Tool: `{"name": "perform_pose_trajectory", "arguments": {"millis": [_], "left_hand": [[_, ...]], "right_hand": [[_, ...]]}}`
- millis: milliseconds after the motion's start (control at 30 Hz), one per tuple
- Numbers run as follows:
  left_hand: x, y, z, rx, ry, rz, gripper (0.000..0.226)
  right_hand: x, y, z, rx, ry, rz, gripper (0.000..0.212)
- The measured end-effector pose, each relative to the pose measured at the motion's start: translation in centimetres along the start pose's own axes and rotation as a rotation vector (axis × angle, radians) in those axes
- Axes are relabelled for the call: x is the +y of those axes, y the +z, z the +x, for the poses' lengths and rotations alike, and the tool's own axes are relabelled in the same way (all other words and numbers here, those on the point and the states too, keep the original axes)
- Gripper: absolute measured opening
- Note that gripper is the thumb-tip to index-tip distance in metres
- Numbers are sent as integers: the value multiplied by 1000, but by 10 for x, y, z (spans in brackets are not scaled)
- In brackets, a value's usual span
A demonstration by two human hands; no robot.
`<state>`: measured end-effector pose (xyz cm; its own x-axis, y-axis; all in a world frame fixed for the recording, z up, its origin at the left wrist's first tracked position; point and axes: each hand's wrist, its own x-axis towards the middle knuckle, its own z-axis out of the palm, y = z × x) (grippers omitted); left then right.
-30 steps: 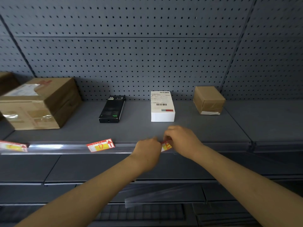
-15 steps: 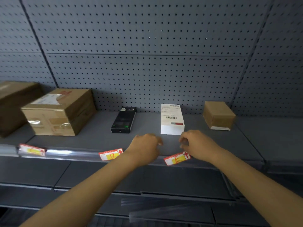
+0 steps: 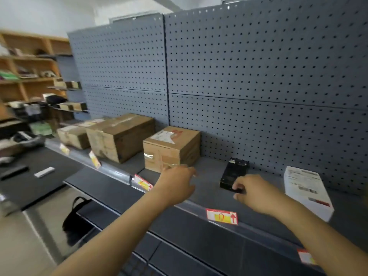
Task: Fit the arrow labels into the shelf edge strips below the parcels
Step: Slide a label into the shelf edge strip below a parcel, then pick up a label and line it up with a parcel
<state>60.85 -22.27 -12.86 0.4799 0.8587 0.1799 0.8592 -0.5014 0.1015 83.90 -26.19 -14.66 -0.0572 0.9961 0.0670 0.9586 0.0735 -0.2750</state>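
Red-and-yellow arrow labels [image 3: 222,216] seated along the clear shelf edge strip [image 3: 117,172] below parcels [image 3: 171,148].

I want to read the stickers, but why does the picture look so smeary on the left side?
In the head view, the left is motion-blurred: the wooden shelves and the far arrow labels smear, and the left hand is soft. The nearest arrow label is sharper, its red arrow readable. The wide lens bends the shelf edge strip, which shows pale glare.

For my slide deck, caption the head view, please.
Both hands, left and right, hover empty over a parcel shelf; arrow labels sit in the edge strip.
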Motion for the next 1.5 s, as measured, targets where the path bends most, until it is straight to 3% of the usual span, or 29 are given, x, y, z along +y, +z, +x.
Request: {"name": "perform_pose_trajectory", "arguments": {"millis": [233,433,667,833,1200,1500], "left_hand": [[-129,-22,-43,17,-202,50,39],[-211,-30,-69,37,-357,51,39],[-300,-37,-59,72,-484,54,37],[-371,-48,-46,57,-565,71,37],[-546,-64,-27,52,-611,76,34],[-683,-87,24,34,-505,76,36]], "right_hand": [[-126,22,72,21,-208,-11,23],[-204,50,128,-86,-319,36,17],[-275,74,212,-72,-485,19,19],[-332,83,277,-81,-554,99,9],[-467,129,403,-56,-609,133,5],[-533,156,500,-76,-460,91,8]]}}
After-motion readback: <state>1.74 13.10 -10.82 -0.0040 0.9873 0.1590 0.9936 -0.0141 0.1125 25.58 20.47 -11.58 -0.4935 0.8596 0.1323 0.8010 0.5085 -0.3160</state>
